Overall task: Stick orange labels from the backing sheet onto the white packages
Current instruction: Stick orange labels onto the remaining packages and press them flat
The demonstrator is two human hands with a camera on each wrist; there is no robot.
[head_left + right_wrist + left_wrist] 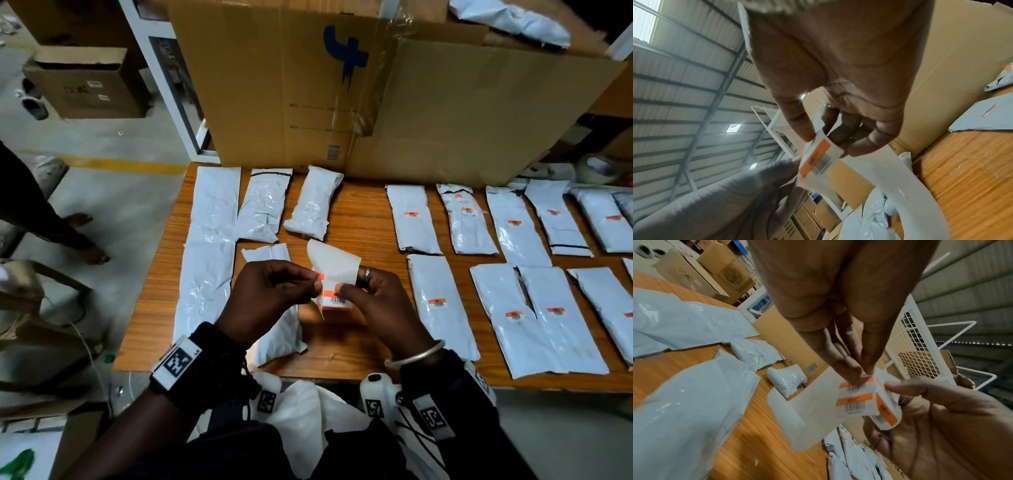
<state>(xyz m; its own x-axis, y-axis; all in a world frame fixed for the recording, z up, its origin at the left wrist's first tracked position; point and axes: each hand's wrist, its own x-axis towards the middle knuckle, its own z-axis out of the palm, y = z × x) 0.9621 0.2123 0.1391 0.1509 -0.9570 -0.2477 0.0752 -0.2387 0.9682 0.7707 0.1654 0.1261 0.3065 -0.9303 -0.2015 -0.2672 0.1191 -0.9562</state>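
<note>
Both hands meet above the middle of the wooden table (363, 219). My right hand (371, 291) holds the white backing sheet (334, 262), which curls up behind the fingers and carries orange labels (856, 400). The thumb and forefinger of my left hand (274, 284) pinch the corner of one orange label (854, 384) at the sheet's top edge. In the right wrist view another orange label (813, 160) shows on the sheet between both hands. Plain white packages (212, 240) lie at the left, and labelled white packages (442, 301) lie at the right.
A large flattened cardboard box (376, 89) stands along the table's far edge. More cardboard boxes (85, 82) sit on the floor at the left, where a person's feet (82, 236) show. A white wire rack (916, 356) stands behind the box.
</note>
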